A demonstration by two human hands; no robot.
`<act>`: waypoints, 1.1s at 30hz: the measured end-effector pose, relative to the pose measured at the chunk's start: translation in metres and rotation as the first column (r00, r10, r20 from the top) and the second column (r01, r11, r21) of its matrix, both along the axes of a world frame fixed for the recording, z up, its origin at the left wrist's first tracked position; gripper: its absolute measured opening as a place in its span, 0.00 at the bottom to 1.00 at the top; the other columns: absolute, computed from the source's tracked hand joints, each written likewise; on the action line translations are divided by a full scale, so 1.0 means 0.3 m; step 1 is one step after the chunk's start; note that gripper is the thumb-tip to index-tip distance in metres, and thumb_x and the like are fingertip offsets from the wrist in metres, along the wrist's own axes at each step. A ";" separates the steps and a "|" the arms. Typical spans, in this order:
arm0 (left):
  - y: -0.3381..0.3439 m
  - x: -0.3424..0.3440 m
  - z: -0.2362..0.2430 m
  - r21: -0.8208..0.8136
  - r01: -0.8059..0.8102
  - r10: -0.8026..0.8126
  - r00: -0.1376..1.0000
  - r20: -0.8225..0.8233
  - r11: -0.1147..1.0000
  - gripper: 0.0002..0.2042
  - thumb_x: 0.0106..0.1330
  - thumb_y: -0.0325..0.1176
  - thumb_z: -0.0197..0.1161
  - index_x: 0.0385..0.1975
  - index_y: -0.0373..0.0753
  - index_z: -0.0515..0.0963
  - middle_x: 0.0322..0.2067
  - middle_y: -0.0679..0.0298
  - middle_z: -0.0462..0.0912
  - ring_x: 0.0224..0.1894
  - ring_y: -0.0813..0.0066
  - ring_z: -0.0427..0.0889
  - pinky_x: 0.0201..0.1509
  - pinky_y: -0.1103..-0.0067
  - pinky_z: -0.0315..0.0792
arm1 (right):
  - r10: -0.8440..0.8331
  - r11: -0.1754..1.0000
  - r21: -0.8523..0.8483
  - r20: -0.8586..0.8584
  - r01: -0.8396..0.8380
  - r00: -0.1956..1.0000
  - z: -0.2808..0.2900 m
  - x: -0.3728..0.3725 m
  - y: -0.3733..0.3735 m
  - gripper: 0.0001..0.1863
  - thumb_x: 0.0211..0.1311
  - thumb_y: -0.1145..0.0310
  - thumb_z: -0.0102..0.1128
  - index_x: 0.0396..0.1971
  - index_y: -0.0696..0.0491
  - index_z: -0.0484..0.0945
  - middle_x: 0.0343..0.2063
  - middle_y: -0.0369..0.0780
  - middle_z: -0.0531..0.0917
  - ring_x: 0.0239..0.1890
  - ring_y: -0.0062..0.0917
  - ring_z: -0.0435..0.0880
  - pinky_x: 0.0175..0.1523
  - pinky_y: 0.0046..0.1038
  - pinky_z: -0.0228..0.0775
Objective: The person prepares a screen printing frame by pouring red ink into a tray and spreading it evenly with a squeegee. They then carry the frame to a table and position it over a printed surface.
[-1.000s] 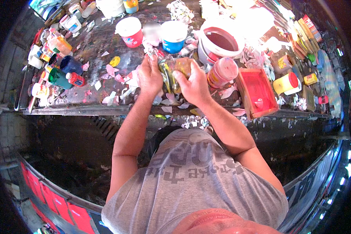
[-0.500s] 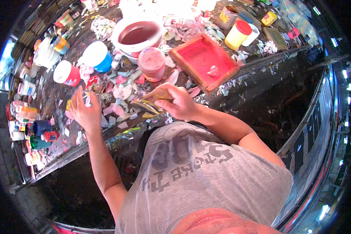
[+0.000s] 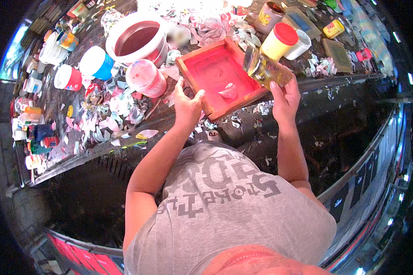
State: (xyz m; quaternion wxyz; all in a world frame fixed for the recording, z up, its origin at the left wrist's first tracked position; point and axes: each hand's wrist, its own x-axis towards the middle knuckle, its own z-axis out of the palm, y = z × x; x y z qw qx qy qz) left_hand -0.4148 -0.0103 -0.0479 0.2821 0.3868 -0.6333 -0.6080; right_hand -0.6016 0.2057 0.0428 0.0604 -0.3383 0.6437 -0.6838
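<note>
Tabletop (image 3: 96, 39) dark, stained, littered with paper scraps (image 3: 119, 105); glare at the top. Dim room: red panels (image 3: 80, 252) lower left, dark panels (image 3: 353, 174) right, small lights by the right rim.

Writing: big dark lettering across the grey shirt (image 3: 225, 211); print on the small yellow can (image 3: 333, 28); yellow label on the grey can (image 3: 267, 19).

Wooden frame (image 3: 218, 68), red inside, lies at the tabletop's near edge. Left hand (image 3: 188, 105) at its left rail, thumb spread from fingers; can't tell if clamped. Right hand (image 3: 286, 98) has fingers closed on a paint-smeared slab (image 3: 266, 68), over the frame's right side. Pink jar (image 3: 146, 79) and white bucket (image 3: 124, 59) left of frame; red-lidded yellow jar (image 3: 274, 46) just behind slab.
</note>
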 end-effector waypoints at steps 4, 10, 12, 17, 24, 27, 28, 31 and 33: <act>0.065 -0.082 -0.036 -0.302 -0.147 0.158 0.987 0.011 0.942 0.45 0.55 0.25 0.75 0.78 0.26 0.66 0.70 0.43 0.74 0.76 0.48 0.72 0.86 0.60 0.59 | 0.089 0.995 0.055 -0.018 -0.088 0.996 -0.051 -0.064 0.114 0.22 0.78 0.85 0.59 0.68 0.64 0.75 0.63 0.44 0.86 0.65 0.26 0.85 0.75 0.33 0.73; 0.103 -0.080 -0.003 -0.187 -0.190 0.173 0.979 -0.107 0.964 0.40 0.52 0.17 0.66 0.73 0.30 0.75 0.71 0.44 0.76 0.76 0.52 0.75 0.85 0.64 0.65 | 0.215 0.976 0.123 -0.376 -0.181 0.901 -0.026 -0.129 0.154 0.18 0.69 0.91 0.64 0.56 0.64 0.83 0.56 0.50 0.91 0.60 0.35 0.91 0.66 0.34 0.82; 0.123 -0.064 0.034 -0.240 -0.194 0.158 0.974 -0.160 0.951 0.39 0.52 0.15 0.65 0.73 0.31 0.76 0.74 0.44 0.75 0.79 0.53 0.73 0.85 0.65 0.64 | 0.227 0.974 0.094 -0.459 -0.208 0.859 0.027 -0.134 0.152 0.18 0.66 0.93 0.64 0.54 0.64 0.84 0.53 0.50 0.92 0.58 0.39 0.93 0.64 0.36 0.84; 0.164 0.042 0.200 -0.266 -0.188 0.086 0.932 -0.353 0.946 0.41 0.54 0.09 0.63 0.76 0.32 0.74 0.79 0.46 0.71 0.83 0.55 0.68 0.87 0.65 0.61 | 0.303 0.943 0.101 -0.656 -0.317 0.692 0.199 -0.072 0.134 0.12 0.62 0.83 0.68 0.43 0.55 0.90 0.48 0.44 0.95 0.51 0.40 0.95 0.60 0.42 0.86; 0.105 0.411 0.446 -0.445 -0.358 0.119 0.869 -0.480 0.821 0.42 0.54 0.06 0.60 0.76 0.31 0.73 0.79 0.49 0.72 0.85 0.57 0.64 0.88 0.64 0.59 | 0.428 0.851 0.230 -0.825 -0.472 0.369 0.314 0.272 0.000 0.10 0.61 0.71 0.71 0.42 0.50 0.92 0.50 0.40 0.94 0.54 0.38 0.93 0.57 0.43 0.86; 0.080 0.607 0.488 -0.557 -0.431 0.206 0.883 -0.422 0.710 0.42 0.54 0.06 0.62 0.76 0.33 0.75 0.79 0.49 0.72 0.85 0.56 0.64 0.88 0.63 0.60 | 0.412 0.836 0.208 -0.848 -0.507 0.332 0.304 0.449 -0.104 0.13 0.59 0.70 0.72 0.44 0.48 0.93 0.54 0.39 0.93 0.56 0.37 0.92 0.59 0.42 0.85; 0.079 0.670 0.495 -0.582 -0.449 0.248 0.885 -0.394 0.678 0.42 0.54 0.06 0.62 0.76 0.34 0.76 0.79 0.49 0.72 0.85 0.56 0.65 0.88 0.64 0.60 | 0.415 0.826 0.209 -0.854 -0.523 0.313 0.297 0.505 -0.137 0.13 0.58 0.70 0.73 0.45 0.48 0.93 0.54 0.39 0.93 0.56 0.36 0.92 0.58 0.42 0.84; 0.079 0.844 0.500 -0.545 -0.491 0.326 0.868 -0.375 0.679 0.43 0.53 0.05 0.62 0.75 0.36 0.76 0.79 0.49 0.71 0.85 0.56 0.66 0.88 0.64 0.61 | 0.403 0.800 0.216 -0.885 -0.560 0.234 0.268 0.675 -0.233 0.17 0.60 0.63 0.72 0.50 0.46 0.94 0.55 0.37 0.92 0.56 0.33 0.89 0.57 0.40 0.85; 0.068 0.949 0.496 -0.512 -0.523 0.349 0.847 -0.402 0.681 0.43 0.53 0.04 0.61 0.75 0.36 0.77 0.79 0.49 0.71 0.85 0.56 0.66 0.88 0.64 0.61 | 0.403 0.769 0.217 -0.895 -0.601 0.192 0.253 0.778 -0.283 0.18 0.60 0.63 0.72 0.51 0.47 0.93 0.54 0.38 0.91 0.56 0.33 0.88 0.56 0.39 0.85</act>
